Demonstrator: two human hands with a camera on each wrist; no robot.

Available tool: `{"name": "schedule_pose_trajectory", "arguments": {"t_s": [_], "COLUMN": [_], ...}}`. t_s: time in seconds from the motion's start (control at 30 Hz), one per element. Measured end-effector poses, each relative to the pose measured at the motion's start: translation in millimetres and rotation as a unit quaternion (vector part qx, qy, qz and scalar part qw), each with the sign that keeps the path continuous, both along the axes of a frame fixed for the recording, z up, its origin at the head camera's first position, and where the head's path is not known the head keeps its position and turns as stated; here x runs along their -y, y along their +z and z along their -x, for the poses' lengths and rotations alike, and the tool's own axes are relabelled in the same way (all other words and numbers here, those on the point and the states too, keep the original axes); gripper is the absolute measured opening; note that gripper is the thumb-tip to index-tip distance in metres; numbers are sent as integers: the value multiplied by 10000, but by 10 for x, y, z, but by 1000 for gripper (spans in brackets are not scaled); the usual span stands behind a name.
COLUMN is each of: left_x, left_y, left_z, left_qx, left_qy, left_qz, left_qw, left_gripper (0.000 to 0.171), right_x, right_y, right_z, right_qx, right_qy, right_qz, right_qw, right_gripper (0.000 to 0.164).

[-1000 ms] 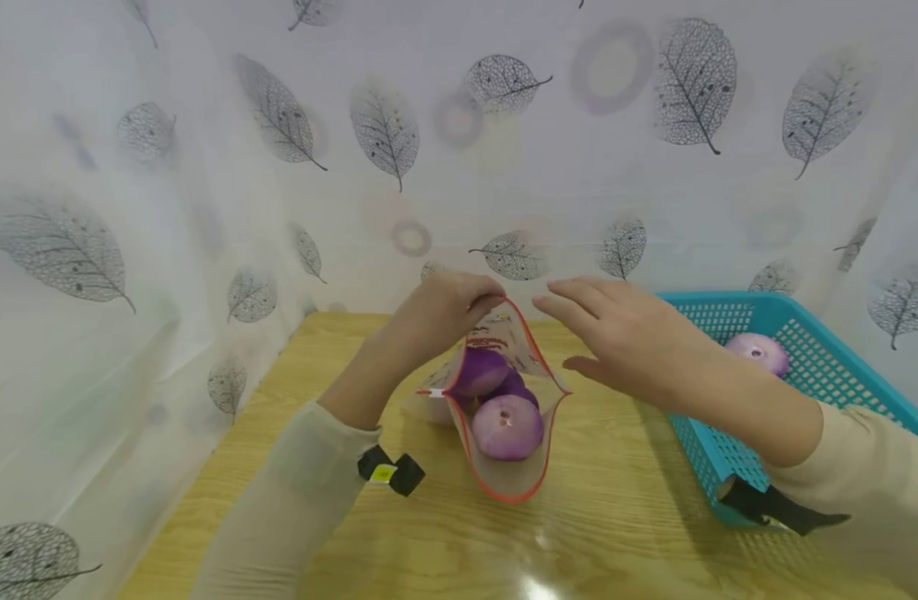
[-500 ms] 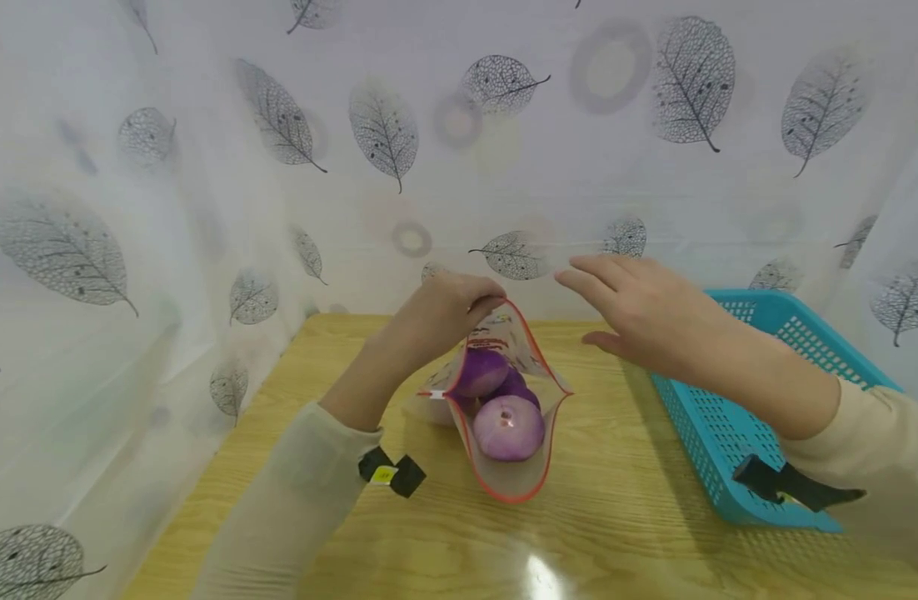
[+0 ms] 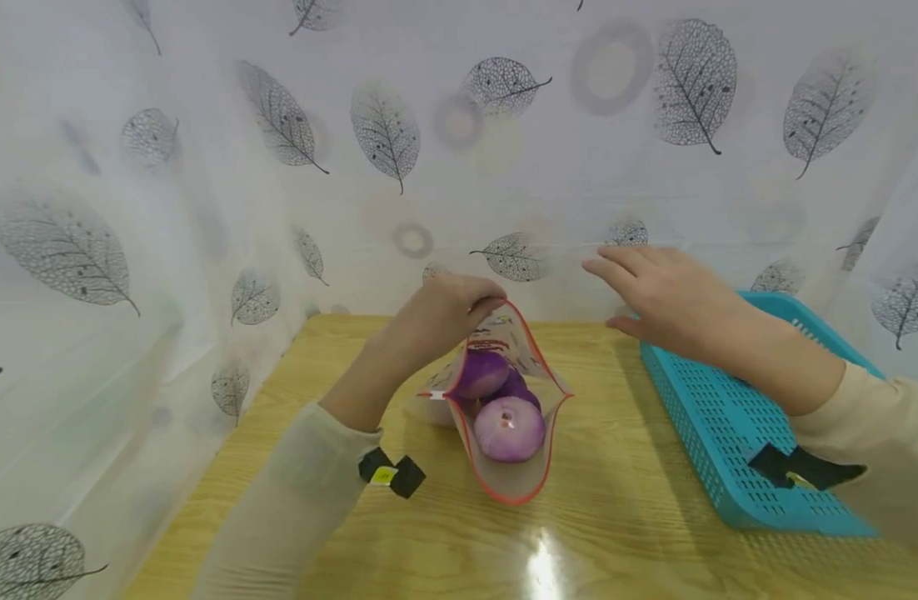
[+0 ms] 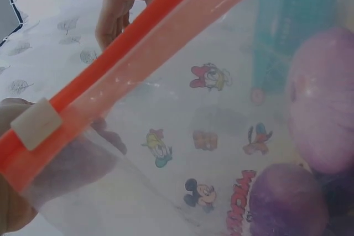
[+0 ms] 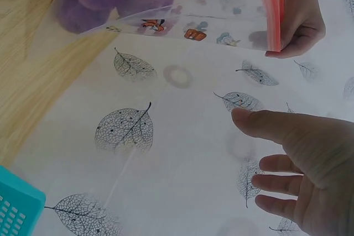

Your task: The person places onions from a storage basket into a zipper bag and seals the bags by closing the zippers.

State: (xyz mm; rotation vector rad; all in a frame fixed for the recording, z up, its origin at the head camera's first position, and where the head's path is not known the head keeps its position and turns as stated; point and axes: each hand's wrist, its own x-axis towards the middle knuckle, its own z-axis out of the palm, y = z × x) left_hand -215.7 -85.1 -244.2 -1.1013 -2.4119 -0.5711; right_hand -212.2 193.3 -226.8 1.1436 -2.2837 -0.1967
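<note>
My left hand (image 3: 447,304) pinches the far rim of a clear zip bag (image 3: 507,487) standing on the table with its mouth agape. The bag has orange-red zip edging, a white slider (image 4: 36,124) and printed cartoon figures. Inside lie several round, onion-like purple vegetables: a pale one (image 3: 509,429) on top at the front and a darker one (image 3: 481,373) behind it; others are partly hidden. My right hand (image 3: 672,292) hovers to the right of the bag, over the basket's far left end, holding nothing. Its fingers (image 5: 279,183) are extended and spread, apart from the bag.
A turquoise mesh basket (image 3: 699,433) stands on the right of the wooden table (image 3: 399,542); my right forearm covers part of its inside. A pale leaf-printed curtain (image 3: 429,150) hangs behind the table and along its left side.
My right hand has moved right and slightly up, away from the bag. The basket sits at a different angle, and the pale vegetable seen in it earlier is out of sight. The left hand stays put.
</note>
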Motion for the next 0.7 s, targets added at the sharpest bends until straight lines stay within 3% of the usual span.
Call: {"name": "schedule_pose_trajectory", "arguments": {"t_s": [0.37,0.7], "left_x": [0,12], "left_y": [-3,-13], "left_z": [2,1], "left_qx": [-78,-87], "left_qy": [-59,-123], "left_qz": [-20,-76], "left_qw": [10000,9999], "left_gripper": [15,14], "right_x": [-142,-324], "right_y": [7,24], "right_z": [121,272], "right_qx": [13,559], "right_qy": [-106,-913], "right_qz": [100,-92], "right_qw": [9999,9942], "right_gripper": [73,70]}}
